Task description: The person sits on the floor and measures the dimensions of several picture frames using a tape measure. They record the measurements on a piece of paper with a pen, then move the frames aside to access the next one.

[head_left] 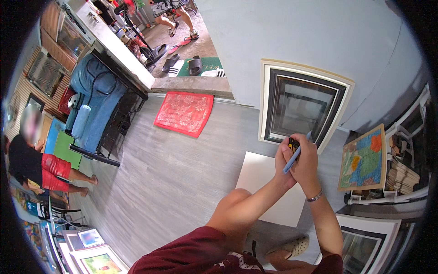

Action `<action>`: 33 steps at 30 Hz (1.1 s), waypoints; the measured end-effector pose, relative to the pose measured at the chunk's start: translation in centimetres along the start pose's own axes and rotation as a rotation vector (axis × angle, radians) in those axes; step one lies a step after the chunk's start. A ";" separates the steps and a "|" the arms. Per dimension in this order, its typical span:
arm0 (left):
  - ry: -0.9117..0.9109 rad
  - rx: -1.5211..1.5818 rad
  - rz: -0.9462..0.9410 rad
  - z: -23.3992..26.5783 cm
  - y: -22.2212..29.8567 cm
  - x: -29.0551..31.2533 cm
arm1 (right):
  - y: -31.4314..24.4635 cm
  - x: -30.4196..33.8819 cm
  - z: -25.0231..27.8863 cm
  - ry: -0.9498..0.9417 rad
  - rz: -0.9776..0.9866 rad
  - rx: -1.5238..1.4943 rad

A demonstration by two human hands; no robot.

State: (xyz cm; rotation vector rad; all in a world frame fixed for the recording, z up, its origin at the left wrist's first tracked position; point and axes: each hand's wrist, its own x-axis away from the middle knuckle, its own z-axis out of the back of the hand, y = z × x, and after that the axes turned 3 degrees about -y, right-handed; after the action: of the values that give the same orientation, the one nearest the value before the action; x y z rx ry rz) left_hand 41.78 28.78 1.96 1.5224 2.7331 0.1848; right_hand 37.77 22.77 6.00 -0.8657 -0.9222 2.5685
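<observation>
My two hands are together in front of me, over a white board [250, 176] on the floor. My right hand [307, 160] is closed around a slim blue pen-like stick [292, 161], which slants up past its fingers. Against it, my left hand [283, 165] is closed by a small black-and-yellow object [293, 145], mostly covered by fingers; its kind is hard to make out. Just beyond the hands, a glazed frame [265, 109] with cream and black borders leans on the wall.
A red patterned mat [185, 113] lies by the doorway sill. Left of it stands a blue sofa [107, 123]. A person in red shorts [55, 172] is at the far left. A colourful picture [363, 160] leans on a white rack at right, with more frames [390, 226] nearer me.
</observation>
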 end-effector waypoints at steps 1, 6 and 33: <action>-0.001 0.001 0.002 0.0 0.0 0.0 | 0.0 0.0 0.1 0.001 0.005 0.005; -0.001 0.006 0.005 0.0 -0.3 0.0 | 0.2 0.2 0.0 0.007 -0.003 0.006; 0.007 0.002 -0.012 -0.3 -0.2 0.3 | -0.1 0.3 0.3 -0.031 -0.016 -0.011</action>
State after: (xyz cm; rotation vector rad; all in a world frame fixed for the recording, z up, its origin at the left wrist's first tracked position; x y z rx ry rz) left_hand 41.43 28.95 2.27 1.5088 2.7476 0.1873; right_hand 37.35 22.90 6.11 -0.8203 -0.9485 2.5721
